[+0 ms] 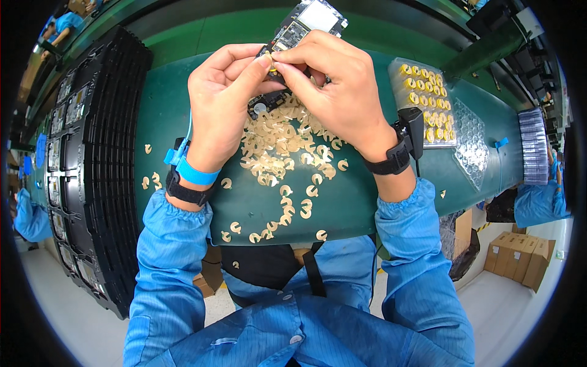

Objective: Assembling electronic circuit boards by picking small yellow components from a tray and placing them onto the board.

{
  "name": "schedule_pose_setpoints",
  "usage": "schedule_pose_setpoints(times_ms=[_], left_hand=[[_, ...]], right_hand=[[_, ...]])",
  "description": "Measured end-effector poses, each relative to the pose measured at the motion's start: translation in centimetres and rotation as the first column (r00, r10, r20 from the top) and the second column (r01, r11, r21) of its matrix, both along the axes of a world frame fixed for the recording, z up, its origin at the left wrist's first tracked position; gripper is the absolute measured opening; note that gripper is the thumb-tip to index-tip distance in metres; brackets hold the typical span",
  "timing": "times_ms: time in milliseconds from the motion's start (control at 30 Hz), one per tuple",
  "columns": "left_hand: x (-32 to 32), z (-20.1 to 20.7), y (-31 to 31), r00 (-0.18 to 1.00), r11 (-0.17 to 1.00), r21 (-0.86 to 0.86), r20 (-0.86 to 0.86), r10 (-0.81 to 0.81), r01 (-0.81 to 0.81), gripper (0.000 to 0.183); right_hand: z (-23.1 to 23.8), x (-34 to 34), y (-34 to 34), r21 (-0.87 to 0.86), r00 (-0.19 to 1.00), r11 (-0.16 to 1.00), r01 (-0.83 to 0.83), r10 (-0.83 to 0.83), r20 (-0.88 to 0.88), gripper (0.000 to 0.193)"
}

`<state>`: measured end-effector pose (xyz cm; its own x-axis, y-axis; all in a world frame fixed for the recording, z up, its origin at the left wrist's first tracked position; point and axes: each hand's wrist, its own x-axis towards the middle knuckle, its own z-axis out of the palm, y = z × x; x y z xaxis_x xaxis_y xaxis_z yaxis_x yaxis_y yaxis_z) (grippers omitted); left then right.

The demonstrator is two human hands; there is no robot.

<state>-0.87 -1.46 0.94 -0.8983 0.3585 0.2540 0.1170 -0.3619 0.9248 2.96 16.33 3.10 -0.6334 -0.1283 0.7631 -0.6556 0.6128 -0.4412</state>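
Both my hands meet over the far middle of the green table, around a black circuit board (292,35) with a pale rectangular panel. My left hand (219,98) is closed on the board's near end, thumb and fingers at its edge. My right hand (339,82) is closed too, its thumb and index fingertip pinched at a small yellow round part (272,66) against the board; the fingers hide most of that part. Just below my fingers, another dark board piece with a round silver disc (260,109) shows. Under the hands lies a heap of cream C-shaped paper pieces (275,144).
A clear tray (422,137) of yellow-ringed round parts stands at right, beside bubble wrap (472,137). Tall stacked black trays (101,183) with boards line the left. Loose paper pieces reach the table's near edge. A blue cord hangs from my left wrist strap (199,175).
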Motion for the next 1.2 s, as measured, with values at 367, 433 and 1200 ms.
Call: schedule_pose_setpoints(times_ms=[367, 433, 1200], left_hand=[[0.0, -0.1, 0.1, 1.0, 0.999, 0.049, 0.017, 0.011, -0.011, 0.021], [-0.1, -0.1, 0.1, 1.0, 0.999, 0.049, 0.017, 0.012, -0.013, 0.021], [-0.3, -0.1, 0.1, 0.998, 0.991, 0.128, 0.051, 0.029, -0.035, 0.022]], right_hand=[[0.0, 0.1, 0.0, 0.014, 1.0, 1.0, 0.017, -0.018, 0.015, 0.008], [-0.1, 0.0, 0.0, 0.01, 1.0, 1.0, 0.018, -0.018, 0.019, 0.008], [-1.6, -0.8, 0.3, -0.331, 0.953, 0.916, 0.228, -0.14, 0.269, 0.024]])
